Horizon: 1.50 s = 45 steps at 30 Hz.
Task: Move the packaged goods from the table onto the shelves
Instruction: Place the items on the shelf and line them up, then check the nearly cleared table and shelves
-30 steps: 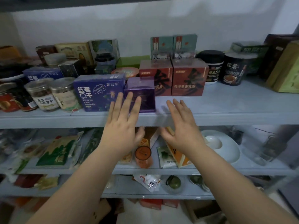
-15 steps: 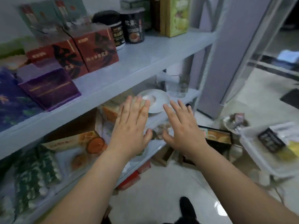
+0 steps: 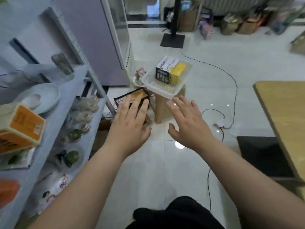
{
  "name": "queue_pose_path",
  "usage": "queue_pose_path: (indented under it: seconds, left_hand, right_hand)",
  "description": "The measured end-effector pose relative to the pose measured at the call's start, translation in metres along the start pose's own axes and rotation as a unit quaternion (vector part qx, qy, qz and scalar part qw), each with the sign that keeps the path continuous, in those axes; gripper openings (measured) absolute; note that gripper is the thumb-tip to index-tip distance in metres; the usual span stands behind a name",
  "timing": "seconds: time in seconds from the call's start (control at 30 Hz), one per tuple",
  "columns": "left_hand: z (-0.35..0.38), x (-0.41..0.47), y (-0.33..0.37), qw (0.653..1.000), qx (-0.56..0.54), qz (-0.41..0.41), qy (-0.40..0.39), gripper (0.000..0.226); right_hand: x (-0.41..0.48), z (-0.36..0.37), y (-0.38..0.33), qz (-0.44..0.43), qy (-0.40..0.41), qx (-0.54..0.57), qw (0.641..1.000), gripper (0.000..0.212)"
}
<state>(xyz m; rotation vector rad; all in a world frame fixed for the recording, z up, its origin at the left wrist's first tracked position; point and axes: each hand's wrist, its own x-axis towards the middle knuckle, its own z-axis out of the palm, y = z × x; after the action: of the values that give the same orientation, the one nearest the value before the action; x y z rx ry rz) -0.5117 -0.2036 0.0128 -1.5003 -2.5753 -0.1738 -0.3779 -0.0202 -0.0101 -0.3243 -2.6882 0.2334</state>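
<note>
both empty hands, left hand (image 3: 130, 123) and right hand (image 3: 188, 123), near white tray (image 3: 148, 83)

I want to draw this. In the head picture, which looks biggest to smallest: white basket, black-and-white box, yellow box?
1. white basket
2. black-and-white box
3. yellow box, only slightly smaller; those two are close.

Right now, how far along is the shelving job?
Done: the shelves already carry goods, such as the orange box. In hand: nothing; the left hand and right hand are open and empty, stretched toward the white tray. Left: the black box and yellow box in that tray.
</note>
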Motion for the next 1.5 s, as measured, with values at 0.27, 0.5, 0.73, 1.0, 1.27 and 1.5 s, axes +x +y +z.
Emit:
queue_pose_path:
  seconds: [0.27, 0.5, 0.73, 1.0, 1.27, 1.5]
  left_hand:
    - [0.013, 0.035, 0.166, 0.993, -0.027, 0.102, -0.048, 0.081]
    - [0.032, 0.062, 0.353, 0.96, -0.097, 0.259, -0.051, 0.076]
    - [0.052, 0.069, 0.5, 0.917, -0.11, 0.375, -0.075, 0.072]
    - [0.081, 0.097, 0.601, 0.866, -0.094, 0.47, -0.144, 0.075]
    - [0.126, 0.172, 0.712, 0.808, -0.121, 0.557, -0.151, 0.073]
    - [0.19, 0.252, 0.781, 0.77, -0.015, 0.591, -0.239, 0.086]
  right_hand:
    - [-0.129, -0.071, 0.105, 0.131, -0.022, -0.03, 0.991, 0.064]
    - [-0.274, -0.157, 0.209, 0.281, 0.003, -0.074, 0.957, 0.061]
    - [-0.392, -0.21, 0.273, 0.391, -0.007, -0.103, 0.915, 0.058]
    - [-0.472, -0.229, 0.315, 0.514, 0.005, -0.1, 0.852, 0.054]
    - [-0.509, -0.246, 0.38, 0.641, -0.01, -0.094, 0.762, 0.055]
    - [-0.507, -0.246, 0.458, 0.719, -0.039, -0.085, 0.688, 0.056]
